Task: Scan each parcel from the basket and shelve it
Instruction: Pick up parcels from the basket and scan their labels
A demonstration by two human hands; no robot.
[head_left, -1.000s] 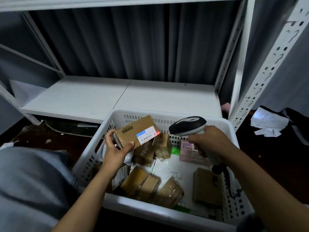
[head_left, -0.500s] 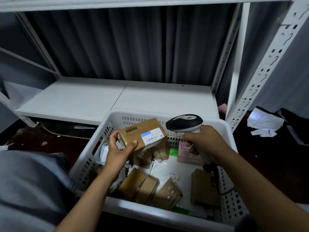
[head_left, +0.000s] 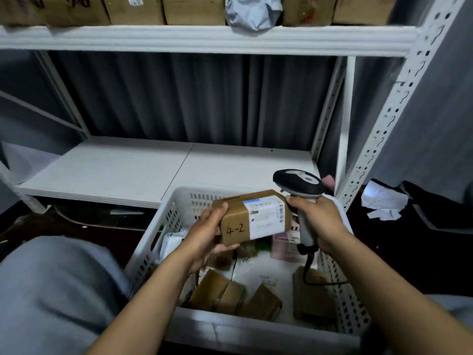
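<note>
Gripping a brown parcel above a white basket, a person's left hand curls round its 9 o'clock end, thumb on top and fingers beneath, so that the white label and a handwritten "4-2" face up toward the head camera. The parcel hangs clear of the basket, over its 12 o'clock half, touching none of the goods below. The right hand is wrapped round the handle of a scanner, whose dark head stands at the parcel's 1 o'clock, just beside its far corner; no red beam shows on the label, and where the scanner's window points cannot be told, so the reading looks either finished or not yet begun. The turned-up mark suggests it is being read for a slot on the rack. A cable trails from the handle down into the basket, likely the reason the scanner is held close over it. More brown parcels lie in the basket at the held one's 6 o'clock, each yet to be scanned. A white lower shelf lies at 10 o'clock, near at hand, while an upper shelf at 12 o'clock carries a row of boxes and a grey bag. Crumpled paper lies on the dark floor at 3 o'clock.
</note>
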